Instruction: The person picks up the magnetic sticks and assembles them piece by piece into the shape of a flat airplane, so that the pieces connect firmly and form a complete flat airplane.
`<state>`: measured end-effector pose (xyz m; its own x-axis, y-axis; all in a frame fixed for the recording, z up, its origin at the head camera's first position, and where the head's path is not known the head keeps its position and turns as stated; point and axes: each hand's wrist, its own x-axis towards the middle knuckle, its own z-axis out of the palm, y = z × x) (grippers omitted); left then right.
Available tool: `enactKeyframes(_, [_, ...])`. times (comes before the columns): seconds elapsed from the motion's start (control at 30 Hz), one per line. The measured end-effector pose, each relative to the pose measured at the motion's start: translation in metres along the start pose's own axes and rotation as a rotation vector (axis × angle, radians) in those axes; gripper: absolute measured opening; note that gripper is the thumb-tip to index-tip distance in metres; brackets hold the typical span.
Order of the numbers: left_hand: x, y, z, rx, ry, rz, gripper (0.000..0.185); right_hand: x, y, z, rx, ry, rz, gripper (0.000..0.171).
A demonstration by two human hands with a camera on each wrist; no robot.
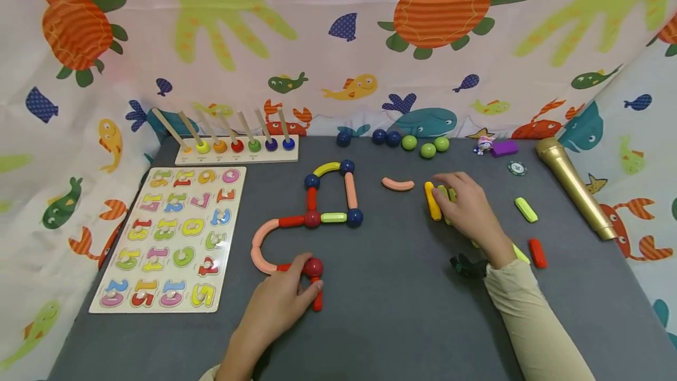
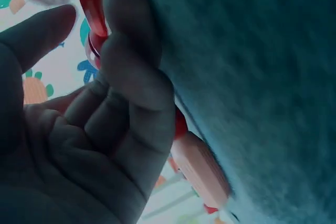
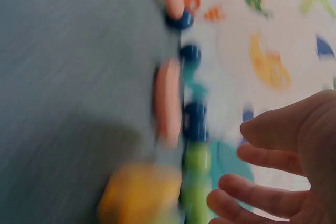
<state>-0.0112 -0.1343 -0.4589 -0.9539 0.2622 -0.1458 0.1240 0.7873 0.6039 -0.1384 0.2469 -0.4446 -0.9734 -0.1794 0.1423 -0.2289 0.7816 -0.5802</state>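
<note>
We see the left hand [image 1: 279, 303] at a glossy red ball [image 1: 313, 267] and adjoining straight red rod [image 1: 318, 301] on the grey table [image 1: 402, 293], but cannot tell whether it grips either. The right hand [image 1: 469, 207], fingers loosely extended, holding nothing, is just beside a straight orange-yellow rod [image 1: 432, 202].

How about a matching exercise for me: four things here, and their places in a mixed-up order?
1. Left hand
2. Right hand
3. Gold microphone
4. Number puzzle board

A. Along the table's right edge
B. By the loose yellow rod
C. Just in front of the wooden peg rack
D. At the nearer red ball

Right pairs: 1-D, 2-B, 3-A, 4-C.
</note>
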Motion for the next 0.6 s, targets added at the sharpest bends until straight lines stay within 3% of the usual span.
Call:
enactKeyframes(0.17, [0.001,0.004,0.009,-0.041,0.011,-0.033,0.055,0.068,-0.042,0.027,0.038,-0.115,-0.132,0.039])
enactKeyframes(0.37, [0.001,0.005,0.013,-0.111,0.037,-0.047,0.052,0.143,-0.089,0.060,-0.024,-0.319,-0.270,0.042])
enactKeyframes(0.5, [-0.001,0.002,0.013,-0.155,0.053,-0.051,0.051,0.176,-0.095,0.085,-0.082,-0.424,-0.266,0.043])
enactKeyframes(0.6, [-0.002,-0.002,0.011,-0.202,0.051,-0.061,0.052,0.188,-0.090,0.099,-0.113,-0.415,-0.224,0.040])
